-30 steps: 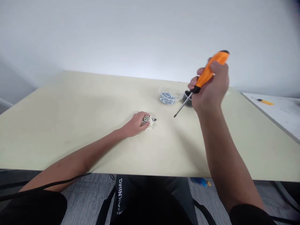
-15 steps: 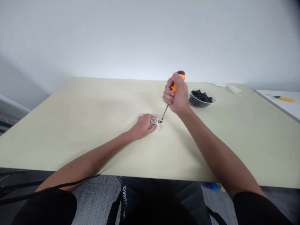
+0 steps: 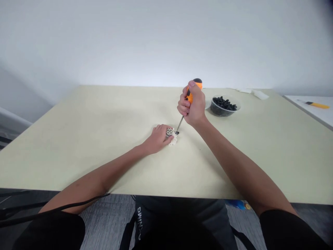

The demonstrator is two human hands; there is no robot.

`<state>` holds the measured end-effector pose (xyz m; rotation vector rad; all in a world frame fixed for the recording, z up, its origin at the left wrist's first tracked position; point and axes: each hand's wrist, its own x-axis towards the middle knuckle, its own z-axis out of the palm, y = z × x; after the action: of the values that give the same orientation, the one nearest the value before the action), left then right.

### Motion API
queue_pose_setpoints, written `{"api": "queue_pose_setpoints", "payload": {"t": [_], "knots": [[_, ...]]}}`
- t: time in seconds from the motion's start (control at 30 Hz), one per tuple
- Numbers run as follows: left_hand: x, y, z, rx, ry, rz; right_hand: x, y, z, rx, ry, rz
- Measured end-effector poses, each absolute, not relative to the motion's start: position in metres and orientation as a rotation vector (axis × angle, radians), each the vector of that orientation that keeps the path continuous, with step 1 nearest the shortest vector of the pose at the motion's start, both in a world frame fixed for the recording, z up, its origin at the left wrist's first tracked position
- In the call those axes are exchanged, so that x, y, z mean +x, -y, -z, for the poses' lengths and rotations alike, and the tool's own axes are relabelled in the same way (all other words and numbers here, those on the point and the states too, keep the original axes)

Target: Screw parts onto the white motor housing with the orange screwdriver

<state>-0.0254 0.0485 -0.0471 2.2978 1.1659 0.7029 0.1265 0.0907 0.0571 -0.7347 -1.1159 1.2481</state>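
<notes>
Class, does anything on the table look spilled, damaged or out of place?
Nothing looks plainly spilled or damaged. Only the white scraps near the far edge of the table look stray, seemingly loose, right of the bowl of black pieces.

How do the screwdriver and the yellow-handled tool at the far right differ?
Pose: the screwdriver slants tip-down, while the yellow-handled tool lies flat on the white surface. State: the right hand grips the screwdriver; no hand touches the yellow-handled tool. Colour: the screwdriver's handle is orange and black, the yellow-handled tool's mostly yellow. Both are long, with a coloured handle and a narrower end.
</notes>
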Motion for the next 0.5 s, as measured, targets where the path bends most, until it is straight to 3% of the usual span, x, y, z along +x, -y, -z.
{"api": "queue_pose_setpoints", "payload": {"t": [0.5], "knots": [[-0.0258,-0.0482,0.0473,2.305,-1.177,-0.697,0.1278,-0.0908,-0.0563,-0.783,1.128,-1.179]]}}
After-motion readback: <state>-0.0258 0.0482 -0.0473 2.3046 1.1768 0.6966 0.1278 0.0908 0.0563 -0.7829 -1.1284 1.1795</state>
